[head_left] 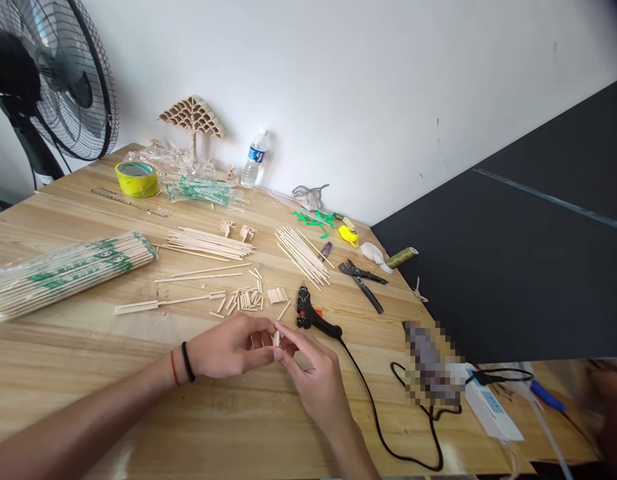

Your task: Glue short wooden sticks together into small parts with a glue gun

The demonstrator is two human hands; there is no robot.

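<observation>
My left hand [238,345] and my right hand [308,363] meet at the front of the table, both closed in a pinch on a small piece of cut wooden stick [277,338]. Whether it is one stick or a few together, I cannot tell. Just beyond the fingers lie a loose pile of short stick pieces [245,299] and a neat row of short sticks [277,295]. A black hot glue gun [313,317] rests to the right of them, nozzle pointing away. Left of the pile is a long stick assembly [171,302].
Long stick bundles [208,243] and a packaged bundle [73,270] lie on the left and middle. Pliers [363,280], yellow tape [137,180], a water bottle [255,159] and a stick-built tree model [192,120] stand farther off. A cable and power strip [491,407] are right; a fan [63,73] is left.
</observation>
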